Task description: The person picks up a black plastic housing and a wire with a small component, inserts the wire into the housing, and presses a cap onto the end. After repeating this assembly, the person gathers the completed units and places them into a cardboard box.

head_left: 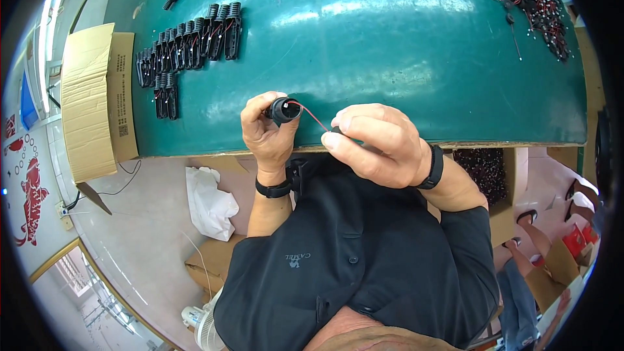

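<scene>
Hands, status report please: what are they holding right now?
Left hand shut on black plug. Right hand pinching a small black part, mostly hidden. Red wire runs between them. Green table bare beneath.

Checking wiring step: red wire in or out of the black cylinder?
In: the red wire runs from the black cylinder's open end to the right hand.

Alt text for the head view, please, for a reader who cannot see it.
Over the near edge of a green table, the left hand grips a black cylindrical part while the right hand pinches the thin red wire running from it. Rows of black finished pieces lie at the table's far left beside a cardboard box.
</scene>
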The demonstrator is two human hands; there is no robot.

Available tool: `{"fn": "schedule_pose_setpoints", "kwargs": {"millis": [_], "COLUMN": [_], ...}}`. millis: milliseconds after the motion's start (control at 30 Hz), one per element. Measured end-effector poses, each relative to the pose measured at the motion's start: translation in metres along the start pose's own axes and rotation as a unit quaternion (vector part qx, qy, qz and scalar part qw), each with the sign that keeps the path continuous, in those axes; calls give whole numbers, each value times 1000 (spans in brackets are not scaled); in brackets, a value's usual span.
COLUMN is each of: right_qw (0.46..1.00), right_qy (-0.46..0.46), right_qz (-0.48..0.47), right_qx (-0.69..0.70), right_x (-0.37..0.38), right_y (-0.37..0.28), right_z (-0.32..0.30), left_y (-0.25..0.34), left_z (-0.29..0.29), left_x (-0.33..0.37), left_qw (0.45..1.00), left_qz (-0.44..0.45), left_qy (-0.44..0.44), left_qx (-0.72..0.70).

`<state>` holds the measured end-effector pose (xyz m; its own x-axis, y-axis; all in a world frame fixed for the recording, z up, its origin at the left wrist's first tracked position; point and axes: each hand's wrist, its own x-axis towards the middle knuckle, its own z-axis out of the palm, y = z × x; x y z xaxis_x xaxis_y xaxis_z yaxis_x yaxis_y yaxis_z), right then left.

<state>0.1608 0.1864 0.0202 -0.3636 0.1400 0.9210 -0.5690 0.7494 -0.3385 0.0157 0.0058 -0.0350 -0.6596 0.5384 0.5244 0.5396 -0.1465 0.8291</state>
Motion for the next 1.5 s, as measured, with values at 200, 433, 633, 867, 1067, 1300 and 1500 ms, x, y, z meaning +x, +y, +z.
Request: {"fn": "schedule_pose_setpoints", "kwargs": {"millis": [200, 433, 633, 867, 1067, 1300, 1500], "right_qw": [1000, 1000, 1000, 1000, 999, 992, 957], "right_qy": [-12, -20, -18, -23, -23, -52, -65], "right_qz": [-13, -5, -1, 6, 17, 113, 276], "right_qx": [7, 18, 17, 10, 19, 21, 55], "right_x": [-1, -2, -2, -3, -4, 4, 9], "right_y": [1, 2, 1, 1, 1, 3, 6], "right_z": [3, 5, 8, 8, 8, 0, -6], "left_y": [1, 2, 2, 2, 3, 6, 18], "left_z": [2, 2, 2, 2, 3, 3, 5], "left_x": [0, 2, 2, 2, 1, 9, 16], "left_qw": [1000, 1000, 1000, 1000, 999, 995, 988], "left_qz": [7, 20, 18, 19, 20, 35, 28], "left_qy": [7, 3, 3, 1, -4, -34, -50], "left_qx": [-2, 13, 11, 15, 27, 89, 145]}}
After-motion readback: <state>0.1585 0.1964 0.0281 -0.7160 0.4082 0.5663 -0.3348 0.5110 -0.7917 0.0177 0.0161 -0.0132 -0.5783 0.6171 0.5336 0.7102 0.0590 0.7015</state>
